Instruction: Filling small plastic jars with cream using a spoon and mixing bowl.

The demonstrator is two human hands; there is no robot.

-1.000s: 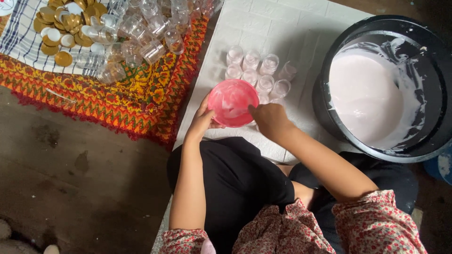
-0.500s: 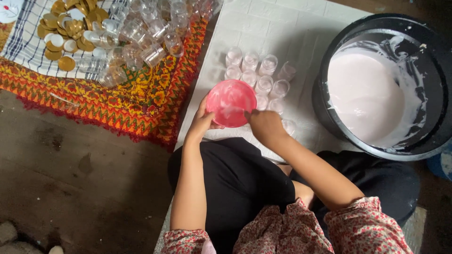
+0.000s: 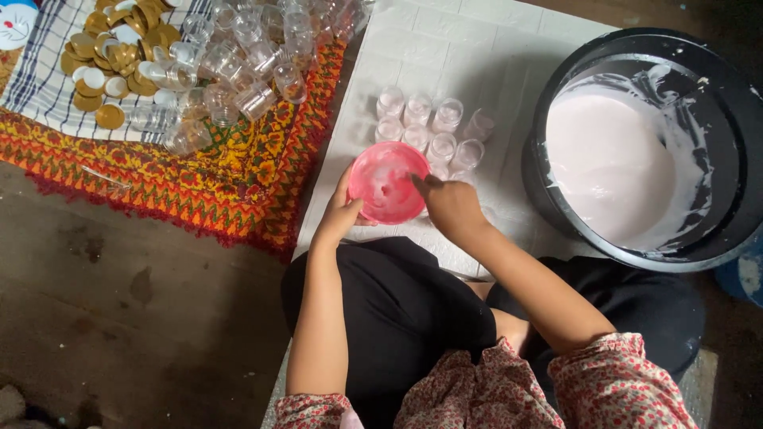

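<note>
While the left hand (image 3: 340,216) cups the pink bowl (image 3: 389,182) from its left side, the right hand (image 3: 451,208) pinches the rim on the right, so both hands are closed on the same bowl. The bowl hangs just over the near edge of the white mat (image 3: 445,48) on the floor, directly before the group of small clear cups (image 3: 429,131), which stand in two short rows and look filled with a pale liquid.

To do this step well, I think the bowl should be kept level and low over the cups, tilted slowly toward one cup at a time, because the cups are narrow and stand touching each other; a quick tilt could spill between them.

The bowl is round, made of translucent pink plastic, and its inside shows a whitish wet film. I cannot tell how much liquid it holds. The large black tub (image 3: 719,230) with pale pink liquid stands at the right edge of the mat, near the right arm. Empty clear cups (image 3: 238,75) and gold lids (image 3: 111,59) lie well apart on the patterned cloth (image 3: 230,183) at the far left.
</note>
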